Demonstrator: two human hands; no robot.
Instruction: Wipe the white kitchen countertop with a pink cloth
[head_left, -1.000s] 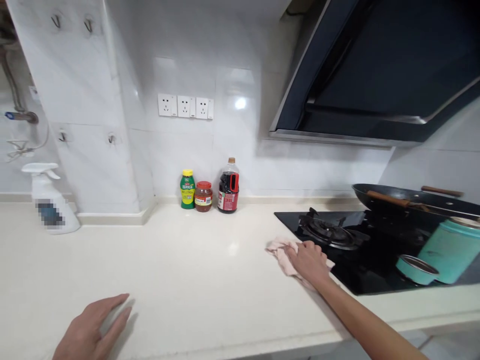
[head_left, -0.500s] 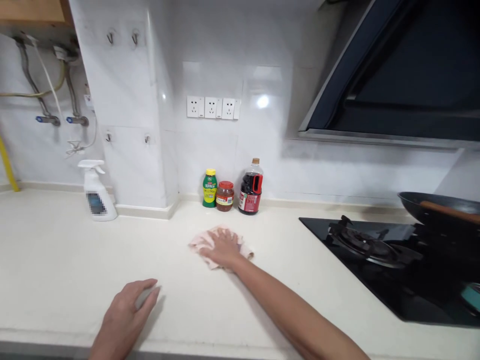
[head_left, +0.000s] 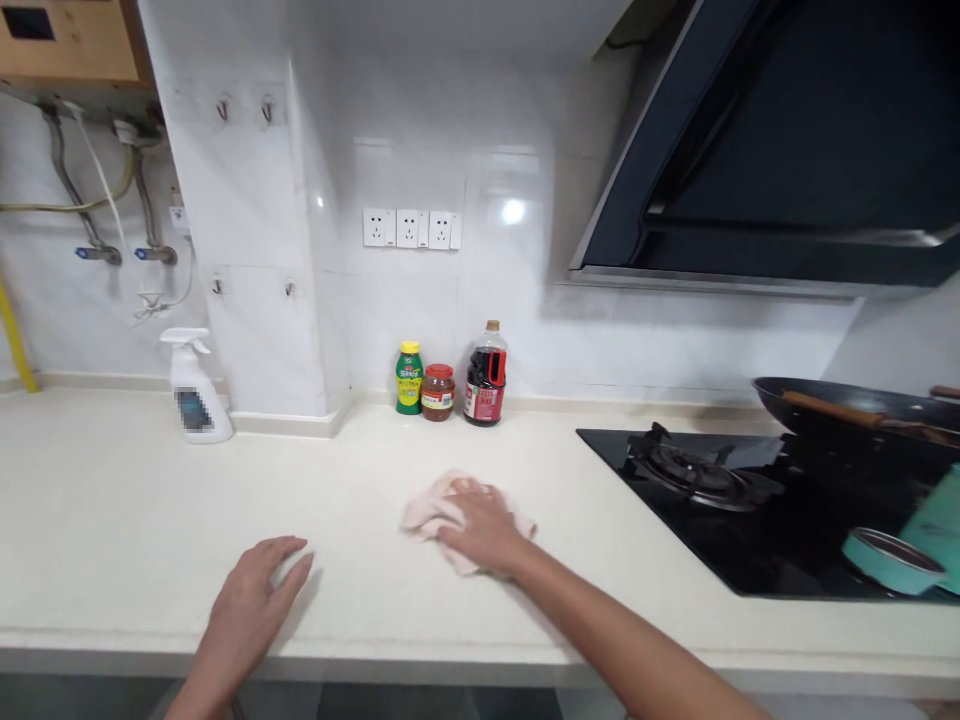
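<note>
A pale pink cloth (head_left: 435,510) lies crumpled on the white countertop (head_left: 360,600). My right hand (head_left: 484,525) presses down on it and grips it, fingers over the fabric; part of the cloth is hidden under the palm. To the left, my left hand (head_left: 255,590) hovers at or just over the counter near its front edge, thumb and fingers apart, with nothing in it. Behind the cloth, by the wall, stand a green bottle with a yellow cap (head_left: 409,380), a red-lidded jar (head_left: 437,393) and a large bottle of dark liquid (head_left: 485,380).
A white spray bottle (head_left: 196,390) stands at the left beside the wall pillar. On the right is a black gas stove (head_left: 720,545) with a wok (head_left: 840,405) and a teal pot-like container (head_left: 892,560). The range hood (head_left: 750,200) overhangs it.
My right hand has slid the cloth to the right and nearer to me. My left hand has hardly moved. The view has shifted, showing more of the stove and the counter's front edge.
</note>
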